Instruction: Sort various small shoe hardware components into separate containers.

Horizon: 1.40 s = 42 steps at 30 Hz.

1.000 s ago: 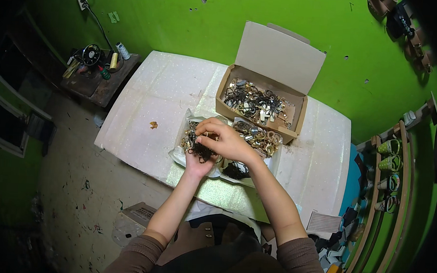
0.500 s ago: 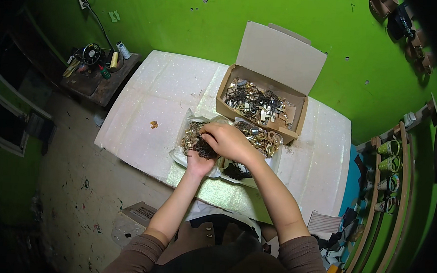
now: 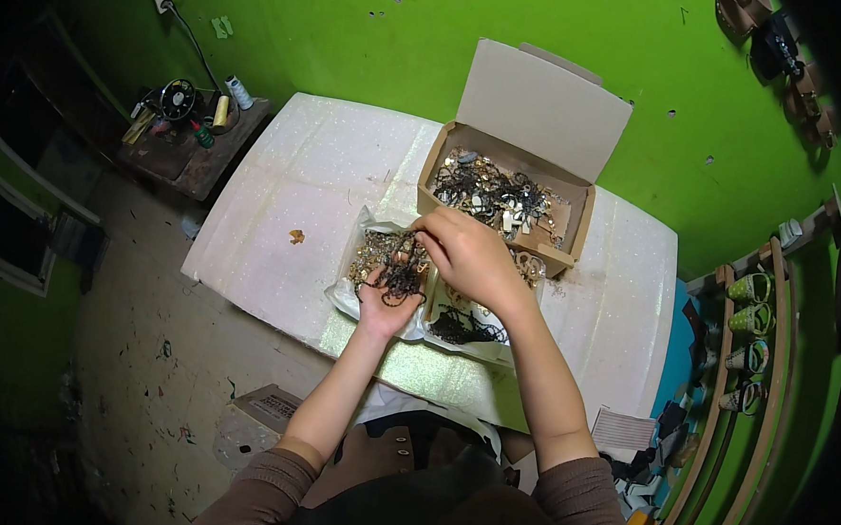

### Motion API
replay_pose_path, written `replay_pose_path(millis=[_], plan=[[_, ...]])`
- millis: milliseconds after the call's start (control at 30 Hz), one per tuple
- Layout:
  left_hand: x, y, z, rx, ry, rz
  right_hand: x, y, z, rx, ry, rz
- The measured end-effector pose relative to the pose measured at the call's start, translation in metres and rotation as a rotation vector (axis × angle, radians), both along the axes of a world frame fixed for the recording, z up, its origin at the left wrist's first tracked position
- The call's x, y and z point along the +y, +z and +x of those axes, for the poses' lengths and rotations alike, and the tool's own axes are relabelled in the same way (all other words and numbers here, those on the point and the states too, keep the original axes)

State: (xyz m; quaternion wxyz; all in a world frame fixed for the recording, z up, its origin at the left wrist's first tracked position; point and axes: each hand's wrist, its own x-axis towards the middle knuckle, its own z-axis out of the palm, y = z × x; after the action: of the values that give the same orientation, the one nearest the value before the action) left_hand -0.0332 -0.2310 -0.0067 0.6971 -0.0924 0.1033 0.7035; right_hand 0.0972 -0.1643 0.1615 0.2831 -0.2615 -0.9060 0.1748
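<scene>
A loose tangle of black beaded chain (image 3: 401,281) lies across the upturned palm of my left hand (image 3: 382,316), over a white-lined tray (image 3: 345,304) of small gold-coloured metal pieces. Above it, my right hand (image 3: 475,262) is closed in a pinch on strands of the same chain, drawing them up. A second tray (image 3: 503,352) adjoins on the right; black chain (image 3: 463,328) is heaped in its near part, and my right hand and forearm hide much of its gold fittings.
Behind the trays stands an open cardboard box (image 3: 579,228) with mixed chains and metal fittings. A brown scrap (image 3: 296,237) lies on the pale glittery tabletop (image 3: 282,174). Far left is a small wooden table (image 3: 183,165) with thread spools. Sandals hang on a rack (image 3: 773,347) at right.
My right hand has moved up and to the right, pulling chain strands out of the tangle. The bundle on my left palm hangs looser, and more of the black heap shows.
</scene>
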Motion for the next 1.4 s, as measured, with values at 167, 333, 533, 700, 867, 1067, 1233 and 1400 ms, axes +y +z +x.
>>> replay_pose_path(millis=[167, 333, 533, 700, 867, 1067, 1233, 1400], plan=[[-0.001, -0.001, 0.0, -0.003, -0.004, -0.084, -0.002, 0.013, 0.003, 0.154, 0.029, -0.211], [0.002, 0.003, 0.004, 0.077, 0.0, -0.108, -0.002, 0.017, -0.001, 0.24, 0.179, -0.202], [-0.003, -0.002, 0.003, 0.037, 0.01, -0.132, -0.004, 0.027, 0.001, 0.31, 0.178, -0.27], [-0.001, 0.027, 0.021, 0.032, 0.016, -0.124, -0.002, 0.028, -0.001, 0.28, 0.157, -0.169], [0.0, 0.023, 0.02, -0.026, -0.005, -0.236, 0.0, 0.038, -0.013, 0.295, 0.163, -0.137], [0.008, 0.032, 0.019, 0.071, -0.004, -0.224, 0.0, 0.041, -0.026, 0.157, 0.178, -0.009], [0.009, 0.036, 0.021, 0.034, 0.004, -0.163, 0.002, 0.055, -0.025, 0.196, 0.171, 0.016], [0.011, 0.017, 0.013, -0.031, -0.012, -0.015, 0.003, 0.067, -0.02, 0.35, 0.176, -0.024]])
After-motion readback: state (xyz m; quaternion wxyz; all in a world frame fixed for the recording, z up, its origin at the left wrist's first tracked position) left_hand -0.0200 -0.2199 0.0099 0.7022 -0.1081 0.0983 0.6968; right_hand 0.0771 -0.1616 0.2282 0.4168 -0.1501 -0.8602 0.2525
